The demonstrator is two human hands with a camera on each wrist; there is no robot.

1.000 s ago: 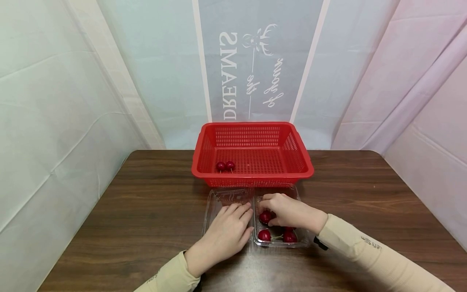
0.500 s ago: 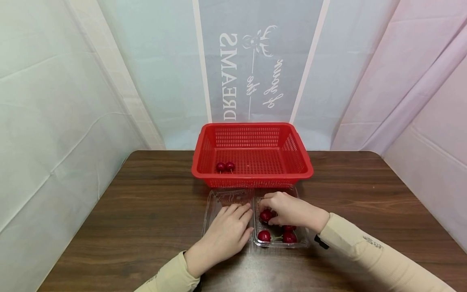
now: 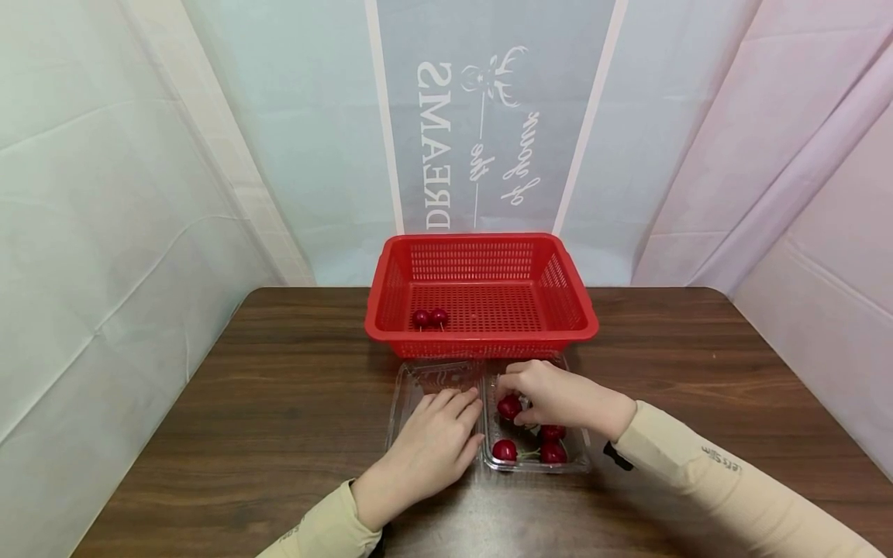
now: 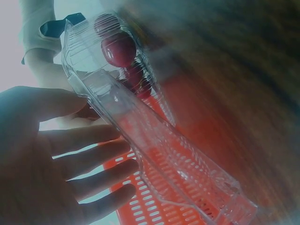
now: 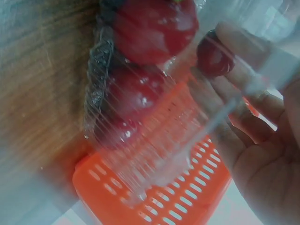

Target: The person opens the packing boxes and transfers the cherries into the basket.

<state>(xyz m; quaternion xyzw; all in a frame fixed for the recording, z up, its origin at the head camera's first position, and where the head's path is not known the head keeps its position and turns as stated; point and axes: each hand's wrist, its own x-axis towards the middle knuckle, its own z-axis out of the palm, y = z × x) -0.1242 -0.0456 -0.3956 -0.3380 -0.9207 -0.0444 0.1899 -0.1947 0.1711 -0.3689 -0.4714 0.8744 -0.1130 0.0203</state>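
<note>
A clear plastic clamshell box [image 3: 537, 468] lies on the table with its lid [image 3: 406, 386] folded out to the left. Over the lid rests my left hand [image 3: 431, 443], fingers fairly straight; in the left wrist view its fingertips [image 4: 125, 190] lie along the clear plastic edge. My right hand [image 3: 558, 394] pinches a dark red cherry [image 3: 509, 407] between thumb and fingers above the box's right half. The right wrist view shows that held cherry [image 5: 214, 55] too. Several other cherries [image 3: 554, 452] sit along the box's near and right sides, one [image 3: 505, 450] at the near left corner.
Just behind the clamshell stands a red perforated plastic basket [image 3: 481, 336]. Two cherries [image 3: 438, 318] lie at its front left inside. The brown wooden table [image 3: 293, 387] extends to both sides, and fabric curtains [image 3: 328, 139] surround it.
The right hand, with the cherry between its fingers, has moved slightly toward the basket and right. More of the cherries beneath it shows. The left hand stays in place.
</note>
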